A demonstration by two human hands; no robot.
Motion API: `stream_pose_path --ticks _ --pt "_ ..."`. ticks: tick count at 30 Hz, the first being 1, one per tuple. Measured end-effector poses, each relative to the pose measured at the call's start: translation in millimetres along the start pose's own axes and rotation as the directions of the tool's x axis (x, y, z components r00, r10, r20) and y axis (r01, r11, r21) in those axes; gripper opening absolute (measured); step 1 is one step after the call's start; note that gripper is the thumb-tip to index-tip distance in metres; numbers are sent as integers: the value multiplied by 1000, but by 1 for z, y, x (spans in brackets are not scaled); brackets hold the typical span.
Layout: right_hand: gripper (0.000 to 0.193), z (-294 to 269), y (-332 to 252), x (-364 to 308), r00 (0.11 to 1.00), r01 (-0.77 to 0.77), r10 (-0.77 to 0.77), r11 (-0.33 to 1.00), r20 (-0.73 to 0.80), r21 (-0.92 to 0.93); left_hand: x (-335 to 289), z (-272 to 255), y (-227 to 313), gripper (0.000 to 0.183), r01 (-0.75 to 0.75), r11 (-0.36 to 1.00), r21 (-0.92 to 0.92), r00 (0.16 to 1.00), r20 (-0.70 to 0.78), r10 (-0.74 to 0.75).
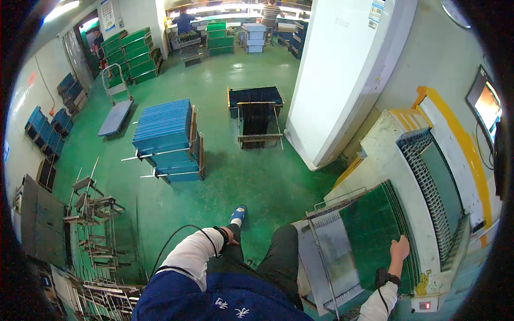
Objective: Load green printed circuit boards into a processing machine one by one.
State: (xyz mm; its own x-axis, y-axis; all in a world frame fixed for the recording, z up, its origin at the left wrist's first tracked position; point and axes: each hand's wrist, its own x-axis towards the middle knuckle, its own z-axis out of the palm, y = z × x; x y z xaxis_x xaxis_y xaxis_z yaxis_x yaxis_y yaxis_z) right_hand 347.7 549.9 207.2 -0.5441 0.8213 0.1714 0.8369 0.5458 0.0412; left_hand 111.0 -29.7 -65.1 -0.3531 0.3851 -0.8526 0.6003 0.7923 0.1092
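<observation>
At the right, my right hand (399,249) is closed at the side edge of a dark green flat panel (369,230). This panel stands at the front of several similar ones, packed upright in a wire-framed rack (317,251). A pale grey sheet (334,238) lies along the rack's left part. My left hand (231,235) hangs low beside my thigh, next to my knee; its fingers are too small and partly hidden to read. A white sleeve and a black wrist strap cover each forearm.
A cream machine with a slotted conveyor (428,187) adjoins the rack. Ahead stand a blue panel stack (166,128), a rack of dark panels (259,115) and a tall white cabinet (342,69). Metal frames (96,219) crowd the left; a trolley (116,117) sits farther back.
</observation>
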Motion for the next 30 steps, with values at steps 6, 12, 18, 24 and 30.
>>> stream_pose_path --ticks 6,12,18,24,30 --pt "49 -12 -8 -2 993 -72 74 997 92 -21 -21 -27 7 38 -65 998 -20 992 107 67" --pt "47 1 -3 5 999 -31 30 999 35 13 15 9 -12 41 23 1000 -5 999 26 -23" --pt "46 24 22 12 1000 -7 7 1000 -10 -12 -7 -17 5 65 23 1000 14 996 91 -24" --pt "48 13 8 10 1000 -22 23 999 17 -28 -4 -12 -7 72 -162 987 -19 982 97 163" --pt "50 2 1 5 998 -46 47 998 29 -49 6 -7 -3 67 -27 999 -34 997 73 29"
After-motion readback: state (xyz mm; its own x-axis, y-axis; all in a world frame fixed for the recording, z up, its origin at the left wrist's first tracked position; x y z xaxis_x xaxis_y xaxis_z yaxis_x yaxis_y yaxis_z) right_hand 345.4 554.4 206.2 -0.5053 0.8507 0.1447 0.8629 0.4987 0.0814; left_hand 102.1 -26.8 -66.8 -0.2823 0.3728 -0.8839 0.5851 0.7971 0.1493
